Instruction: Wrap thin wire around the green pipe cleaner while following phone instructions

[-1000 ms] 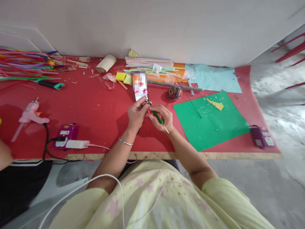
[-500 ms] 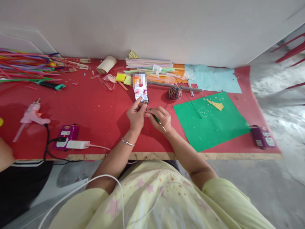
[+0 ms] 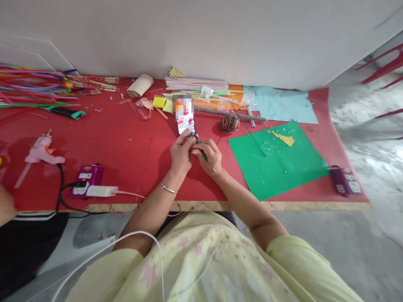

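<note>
My right hand (image 3: 209, 156) is closed around a green-handled crochet hook (image 3: 205, 156), whose metal end sticks out by the wrist. My left hand (image 3: 181, 154) pinches a small piece of dark multicoloured yarn (image 3: 194, 135); its shape is mostly hidden by the fingers. Both hands meet fingertip to fingertip just in front of a lit phone (image 3: 186, 125) lying on the table. To the right sits a ball of multicoloured yarn (image 3: 229, 123), with a strand trailing toward my hands.
A green sheet (image 3: 277, 167) with a yellow scrap (image 3: 285, 139) lies right on the red table (image 3: 132, 147). Leftward are a pink glue gun (image 3: 42, 152), a purple power socket (image 3: 91, 174) and a person's arm (image 3: 6, 202). Behind stand a cardboard tube (image 3: 140, 85) and straws (image 3: 197, 84).
My right hand has shifted slightly left and turned, so less of the hook shows beyond it. My left hand has moved a little right, and the hands are closer together.
</note>
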Demonstrator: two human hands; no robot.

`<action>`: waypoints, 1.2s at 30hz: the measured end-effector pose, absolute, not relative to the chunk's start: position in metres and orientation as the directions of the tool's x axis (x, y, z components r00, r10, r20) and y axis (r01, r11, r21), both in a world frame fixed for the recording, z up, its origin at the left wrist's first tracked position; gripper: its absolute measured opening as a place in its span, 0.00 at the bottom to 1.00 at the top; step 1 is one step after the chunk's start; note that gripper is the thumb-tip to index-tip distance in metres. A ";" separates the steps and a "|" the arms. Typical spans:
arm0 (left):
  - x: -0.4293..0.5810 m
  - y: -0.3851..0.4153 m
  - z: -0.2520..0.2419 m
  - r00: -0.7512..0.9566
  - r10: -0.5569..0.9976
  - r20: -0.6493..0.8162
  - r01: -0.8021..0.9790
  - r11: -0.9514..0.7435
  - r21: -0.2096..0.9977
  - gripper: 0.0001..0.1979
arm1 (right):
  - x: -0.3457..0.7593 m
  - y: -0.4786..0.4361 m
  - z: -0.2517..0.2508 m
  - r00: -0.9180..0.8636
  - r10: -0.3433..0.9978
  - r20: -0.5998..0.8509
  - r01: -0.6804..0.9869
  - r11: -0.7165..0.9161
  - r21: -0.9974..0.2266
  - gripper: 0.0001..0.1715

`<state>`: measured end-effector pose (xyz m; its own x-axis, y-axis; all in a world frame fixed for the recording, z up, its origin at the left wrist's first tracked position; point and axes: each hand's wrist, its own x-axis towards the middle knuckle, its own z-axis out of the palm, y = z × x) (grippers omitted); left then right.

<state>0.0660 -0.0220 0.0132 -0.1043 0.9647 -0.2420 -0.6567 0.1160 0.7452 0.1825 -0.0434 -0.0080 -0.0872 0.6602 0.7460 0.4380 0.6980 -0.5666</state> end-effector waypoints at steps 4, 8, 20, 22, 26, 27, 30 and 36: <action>0.054 -0.019 0.017 0.061 0.968 -0.242 -0.690 0.216 0.691 0.18 | 0.190 -0.043 -0.006 -0.121 0.661 0.741 0.413 0.712 -0.568 0.09; 0.043 -0.017 0.022 0.143 0.960 -0.241 -0.644 0.275 0.713 0.18 | 0.200 -0.041 -0.005 -0.159 0.689 0.707 0.425 0.694 -0.581 0.14; 0.036 -0.014 0.032 0.036 0.964 -0.265 -0.513 0.245 0.823 0.18 | 0.216 -0.035 0.004 -0.169 0.728 0.664 0.390 0.668 -0.634 0.19; 0.035 -0.013 0.031 0.042 0.964 -0.263 -0.505 0.247 0.827 0.17 | 0.220 -0.034 0.005 -0.178 0.736 0.653 0.377 0.664 -0.646 0.18; 0.030 -0.012 0.029 0.029 0.969 -0.246 -0.494 0.228 0.839 0.17 | 0.225 -0.033 0.007 -0.210 0.770 0.603 0.373 0.633 -0.678 0.18; 0.030 -0.012 0.029 0.027 0.969 -0.245 -0.489 0.227 0.842 0.17 | 0.226 -0.032 0.008 -0.217 0.775 0.593 0.371 0.628 -0.684 0.18; 0.029 -0.011 0.029 0.024 0.967 -0.253 -0.474 0.234 0.849 0.18 | 0.228 -0.032 0.008 -0.233 0.774 0.588 0.362 0.631 -0.687 0.18; 0.027 -0.008 0.025 -0.017 0.973 -0.228 -0.430 0.199 0.881 0.16 | 0.232 -0.031 0.012 -0.255 0.761 0.597 0.330 0.649 -0.686 0.17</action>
